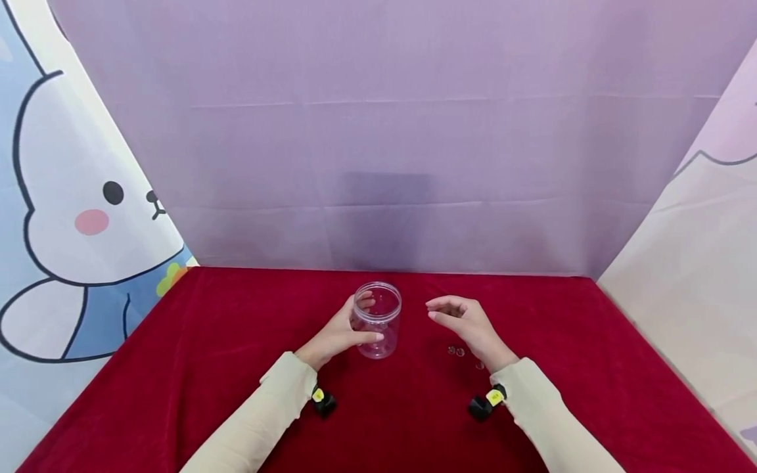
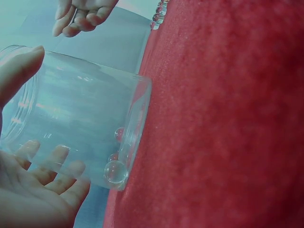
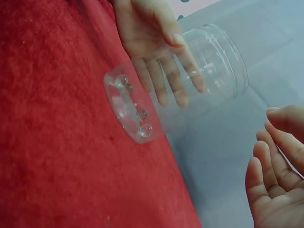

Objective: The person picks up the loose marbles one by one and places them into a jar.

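Note:
A clear plastic jar [image 1: 388, 332] without a lid stands upright on the red cloth in the head view. My left hand [image 1: 338, 335] grips its side, thumb in front and fingers round the back. Several clear glass marbles [image 3: 146, 130] lie on the jar's bottom; the left wrist view also shows a marble [image 2: 115, 171] there. To the right of the jar, my right hand [image 1: 467, 322] hovers above the cloth with loosely bent fingers, and I see nothing between them. Below that hand, a few loose marbles [image 1: 460, 352] rest on the cloth, partly near the wrist.
Red cloth [image 1: 248, 315] covers the table up to a purple fabric wall [image 1: 378, 131] at the back. A printed cartoon panel [image 1: 77, 197] borders the left side, and a pale panel [image 1: 698, 263] the right. Each wrist carries a small black camera [image 1: 480, 407].

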Available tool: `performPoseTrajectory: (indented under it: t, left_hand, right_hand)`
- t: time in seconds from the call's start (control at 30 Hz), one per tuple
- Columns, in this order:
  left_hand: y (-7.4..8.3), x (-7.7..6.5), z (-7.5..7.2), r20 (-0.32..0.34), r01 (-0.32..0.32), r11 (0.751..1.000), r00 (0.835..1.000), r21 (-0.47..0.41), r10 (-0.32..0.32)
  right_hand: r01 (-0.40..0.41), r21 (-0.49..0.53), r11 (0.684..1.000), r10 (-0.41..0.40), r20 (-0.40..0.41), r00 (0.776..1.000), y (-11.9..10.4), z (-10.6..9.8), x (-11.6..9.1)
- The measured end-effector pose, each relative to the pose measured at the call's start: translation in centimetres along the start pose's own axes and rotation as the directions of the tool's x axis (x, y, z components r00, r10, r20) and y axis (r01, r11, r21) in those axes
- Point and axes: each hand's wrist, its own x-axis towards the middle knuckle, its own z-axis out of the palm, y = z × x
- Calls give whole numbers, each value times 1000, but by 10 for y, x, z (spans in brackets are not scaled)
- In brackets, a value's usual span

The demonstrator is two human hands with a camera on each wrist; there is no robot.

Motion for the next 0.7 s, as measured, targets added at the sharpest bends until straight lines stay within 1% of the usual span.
performPoseTrajectory:
  t: [0.2, 0.47, 0.5, 0.6, 0.7]
  left_hand:
    - [1, 1, -2, 2, -3, 1000, 1000, -11, 3]
    - [1, 1, -1, -4, -3, 1000, 1000, -12, 3]
    - [5, -1, -1, -1, -1, 1000, 1000, -14, 1]
    - [5, 0, -1, 1, 5, 1000, 1000, -16, -5]
    - [6, 0, -1, 2, 16, 1000, 1000, -16, -16]
  right_hand:
    - [-2, -15, 1000, 2, -3, 1000, 3, -7, -1]
    - [-20, -66, 998, 19, -14, 1000, 10, -23, -10]
    - [-23, -71, 997, 22, -17, 1000, 11, -25, -12]
    - [-40, -81, 996, 38, -24, 999, 13, -30, -15]
    - [-38, -92, 995, 35, -30, 999, 16, -35, -19]
